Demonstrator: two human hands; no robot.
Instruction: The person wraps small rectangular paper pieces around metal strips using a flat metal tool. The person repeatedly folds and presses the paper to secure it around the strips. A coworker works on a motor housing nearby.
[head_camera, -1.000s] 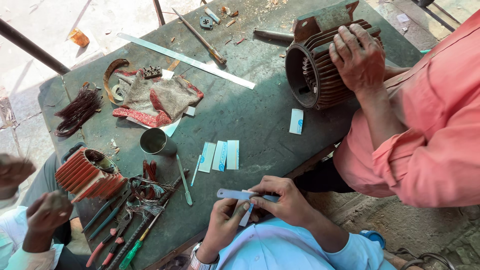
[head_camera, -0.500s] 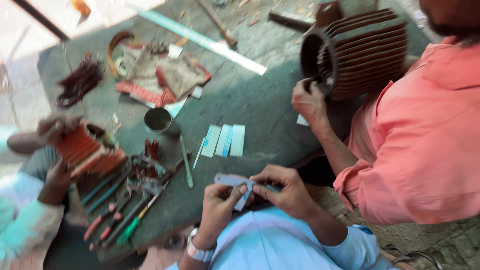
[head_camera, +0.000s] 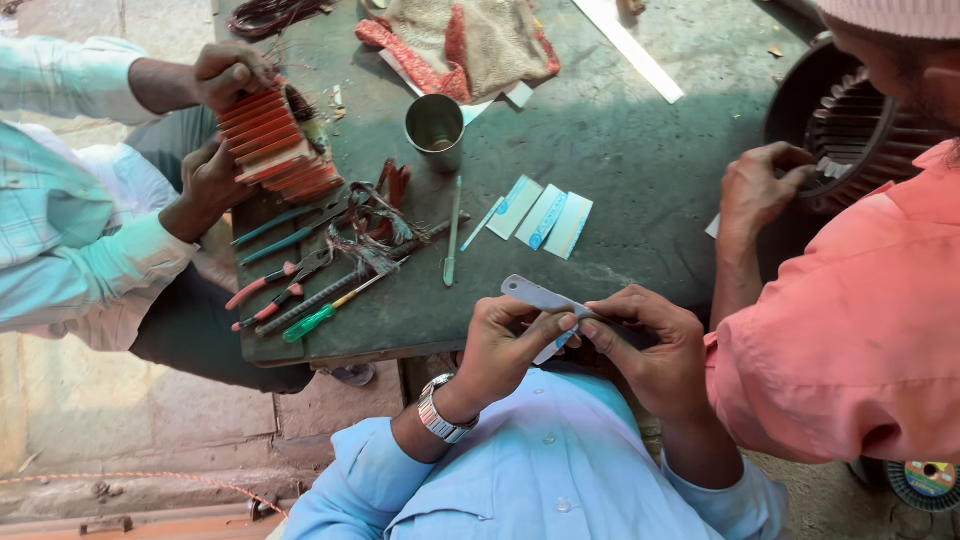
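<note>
Paper strip (head_camera: 545, 298) lying across your fingertips, long axis running left-right; your left hand (head_camera: 510, 345) pinching near its middle, right hand (head_camera: 650, 335) gripping right end; more strips (head_camera: 545, 212) lying just beyond both hands on table (head_camera: 640, 160)

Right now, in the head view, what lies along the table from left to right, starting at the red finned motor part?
red finned motor part → red-handled pliers → green-handled screwdriver → metal cup → three pale paper strips → dark finned motor housing. Nearer the camera, the left hand and right hand hold a grey strip.
</note>
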